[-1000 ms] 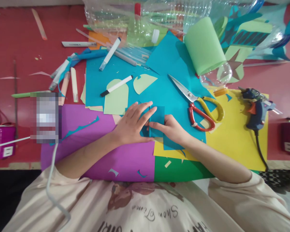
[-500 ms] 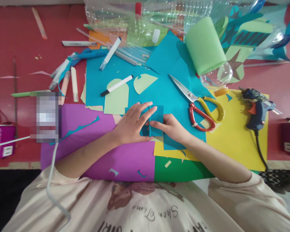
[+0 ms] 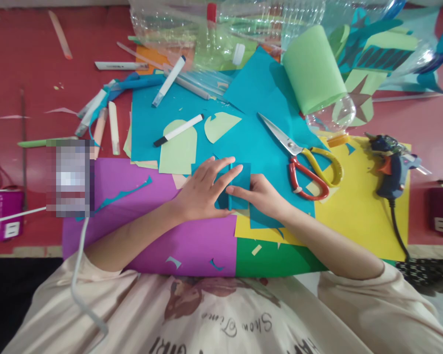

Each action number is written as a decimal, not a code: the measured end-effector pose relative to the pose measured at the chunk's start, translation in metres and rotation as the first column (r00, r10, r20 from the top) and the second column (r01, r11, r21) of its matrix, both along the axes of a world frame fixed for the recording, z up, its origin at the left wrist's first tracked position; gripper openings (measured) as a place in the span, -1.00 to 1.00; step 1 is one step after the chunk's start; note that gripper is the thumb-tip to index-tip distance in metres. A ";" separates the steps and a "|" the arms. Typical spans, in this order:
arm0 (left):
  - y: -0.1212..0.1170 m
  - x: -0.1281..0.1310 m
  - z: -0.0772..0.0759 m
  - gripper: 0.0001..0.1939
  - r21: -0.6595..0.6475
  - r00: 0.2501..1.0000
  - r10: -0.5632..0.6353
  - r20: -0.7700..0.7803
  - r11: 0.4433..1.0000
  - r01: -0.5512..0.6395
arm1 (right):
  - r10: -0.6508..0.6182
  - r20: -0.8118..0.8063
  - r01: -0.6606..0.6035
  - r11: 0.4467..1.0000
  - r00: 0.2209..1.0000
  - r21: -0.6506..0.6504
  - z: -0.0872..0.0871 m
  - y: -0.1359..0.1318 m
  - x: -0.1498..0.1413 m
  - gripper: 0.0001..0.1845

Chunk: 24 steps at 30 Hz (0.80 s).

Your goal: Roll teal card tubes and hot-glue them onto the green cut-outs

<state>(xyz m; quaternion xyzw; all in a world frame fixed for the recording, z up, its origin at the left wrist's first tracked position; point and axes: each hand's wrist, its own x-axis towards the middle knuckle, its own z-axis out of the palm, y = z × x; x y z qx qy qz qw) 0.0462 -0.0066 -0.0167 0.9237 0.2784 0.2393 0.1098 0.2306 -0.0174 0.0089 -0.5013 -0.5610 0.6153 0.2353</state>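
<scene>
A small blue piece of paper (image 3: pixel 241 172) is between my hands, with a narrow raised strip (image 3: pixel 229 197), perhaps a rolled or folded edge, running along it. My right hand (image 3: pixel 264 195) grips its right side, thumb laid flat across the top and fingers bent underneath. Over the left part arches my left hand (image 3: pixel 201 191), index and middle fingertips at the strip's far end and thumb at its near end. The left palm hides much of the paper there. To the right lie scissors (image 3: pixel 291 146) with one red and one yellow handle, touched by neither hand.
Purple (image 3: pixel 133 236), yellow (image 3: pixel 362 211) and larger blue sheets (image 3: pixel 239 132) cover the red table. Two markers (image 3: pixel 179 130) and light green cutouts (image 3: pixel 221 129) lie beyond my hands. A glue gun (image 3: pixel 396 172) sits right; plastic bottles (image 3: pixel 258 24) and a green paper-wrapped bottle (image 3: pixel 312 69) stand behind.
The blue paper shifts slightly between my fingers, its right edge going a little left and then back right. Both hands otherwise keep their places, and everything around them stays put.
</scene>
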 end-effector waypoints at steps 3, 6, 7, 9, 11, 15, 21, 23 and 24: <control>0.000 0.000 0.000 -0.05 -0.009 1.000 -0.008 0.001 1.000 0.008 | 0.003 -0.014 -0.003 1.000 1.000 0.000 0.002 0.001 -0.001 -0.39; 0.001 0.001 0.000 -0.04 -0.022 1.000 -0.009 0.002 1.000 0.009 | 0.000 -0.028 0.000 1.000 1.000 -0.001 0.004 0.001 -0.001 -0.40; 0.001 0.001 0.000 -0.04 -0.028 1.000 -0.010 0.004 1.000 0.010 | -0.003 -0.025 0.003 1.000 1.000 -0.001 0.004 0.001 -0.001 -0.40; 0.001 0.001 0.000 -0.03 -0.040 1.000 -0.011 0.010 0.999 0.012 | -0.010 -0.006 0.010 1.000 1.000 -0.003 0.003 0.001 -0.001 -0.39; 0.001 0.001 -0.001 -0.01 -0.051 1.000 -0.013 0.020 0.999 0.014 | -0.009 0.017 0.009 1.000 1.000 -0.016 0.002 0.000 0.000 -0.37; 0.002 0.000 -0.001 0.03 -0.071 1.000 -0.014 0.023 0.997 0.015 | -0.002 0.024 0.004 0.998 1.000 -0.059 -0.002 -0.001 0.002 -0.44; 0.002 0.000 0.001 0.03 -0.104 1.000 -0.015 0.017 0.994 0.017 | 0.034 -0.054 -0.040 0.993 0.998 -0.113 -0.004 0.000 0.004 -0.62; 0.003 0.000 0.000 0.03 -0.105 1.000 -0.020 0.024 0.994 0.023 | 0.050 -0.087 -0.061 0.991 0.995 -0.122 -0.004 0.001 0.005 -0.60; 0.003 0.000 0.000 0.03 -0.102 0.999 -0.024 0.028 0.994 0.026 | 0.056 -0.095 -0.068 0.990 0.994 -0.127 -0.004 0.001 0.005 -0.59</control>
